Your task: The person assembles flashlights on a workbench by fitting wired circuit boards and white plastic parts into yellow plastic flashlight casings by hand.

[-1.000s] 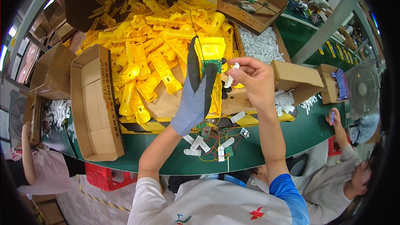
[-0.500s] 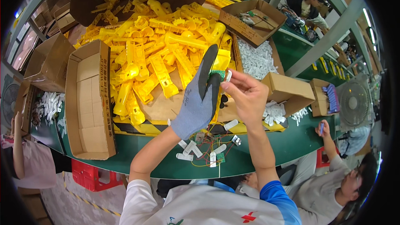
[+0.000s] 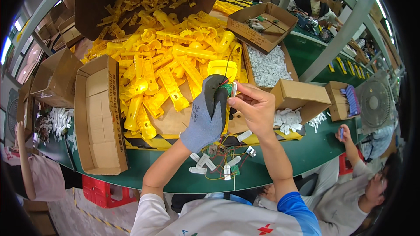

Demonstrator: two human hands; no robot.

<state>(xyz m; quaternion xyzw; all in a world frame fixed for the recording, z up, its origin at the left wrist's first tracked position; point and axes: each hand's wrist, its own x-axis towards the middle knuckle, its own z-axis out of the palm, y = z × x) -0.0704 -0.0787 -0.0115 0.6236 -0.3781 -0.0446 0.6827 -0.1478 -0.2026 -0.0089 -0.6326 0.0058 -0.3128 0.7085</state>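
My left hand [image 3: 202, 120], in a blue-grey glove with black fingers, is closed around a yellow plastic housing [image 3: 222, 67] just above the table's near edge. A small green circuit board [image 3: 228, 88] shows at the housing, beside the gloved fingers, and a thin black wire rises from there. My bare right hand [image 3: 257, 109] pinches a small white plastic piece [image 3: 234, 89] against the board's right side. Below the hands, several white plastic pieces [image 3: 202, 161] lie among green boards [image 3: 235, 169] and thin red and yellow wires on the green table [image 3: 170, 179].
A large heap of yellow housings [image 3: 175, 52] spills from a big carton beyond my hands. An open cardboard box [image 3: 98, 122] stands left; a box of white parts [image 3: 269, 65] and a tilted carton [image 3: 299, 94] stand right. Co-workers sit on both sides; one hand [image 3: 344, 133] holds a small blue thing.
My left index finger, stretched upward before, is now bent down at the housing. Both hands have shifted slightly left, with the white piece still in the right. The whole view has moved a little.
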